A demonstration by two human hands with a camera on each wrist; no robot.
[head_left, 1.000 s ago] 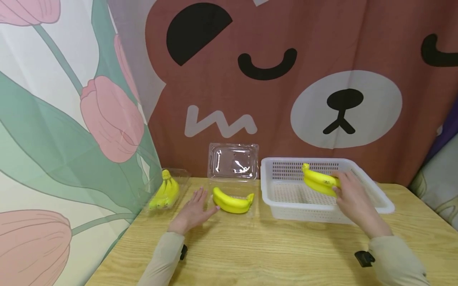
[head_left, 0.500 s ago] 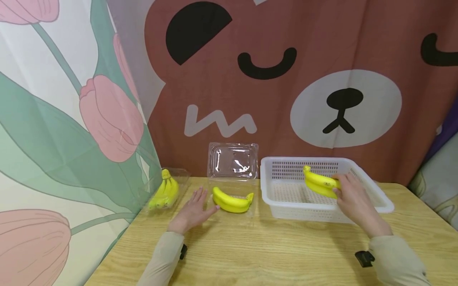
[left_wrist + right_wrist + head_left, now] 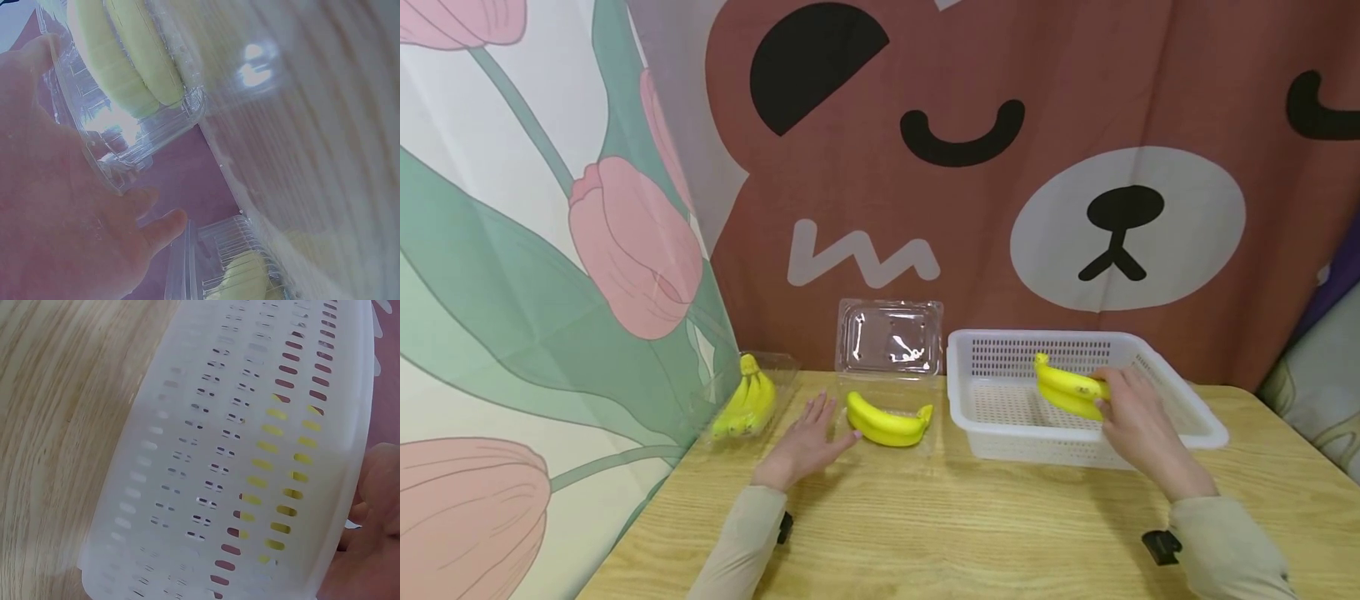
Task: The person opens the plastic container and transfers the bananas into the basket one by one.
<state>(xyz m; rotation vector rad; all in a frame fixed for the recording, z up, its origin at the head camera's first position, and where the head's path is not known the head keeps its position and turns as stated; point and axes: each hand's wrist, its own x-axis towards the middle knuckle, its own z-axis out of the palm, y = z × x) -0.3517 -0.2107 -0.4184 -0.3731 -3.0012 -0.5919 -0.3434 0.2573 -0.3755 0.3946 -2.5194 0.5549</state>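
Note:
In the head view my right hand [image 3: 1138, 425] grips one end of a small bunch of yellow bananas [image 3: 1071, 393] inside the outline of the white perforated plastic basket [image 3: 1022, 446]. Through the slots of the basket wall [image 3: 206, 450], yellow shows in the right wrist view. My left hand [image 3: 805, 446] lies with straight, spread fingers at the left side of a clear plastic clamshell [image 3: 887, 333], its thumb at the near edge. The clamshell's lid stands up, and another bunch of bananas [image 3: 887, 423] lies in its base. In the left wrist view my left hand [image 3: 69, 206] touches the clamshell's rim.
At the far left, a second clear plastic container [image 3: 786, 375] holds a bunch of bananas [image 3: 747, 404]. Everything stands on a wooden table [image 3: 970, 533]. A tulip-print curtain [image 3: 625, 250] borders the left, and a brown bear-print curtain [image 3: 970, 250] hangs behind.
The bananas in my right hand have sunk slightly lower over the basket. My left hand and the clamshell stay where they were.

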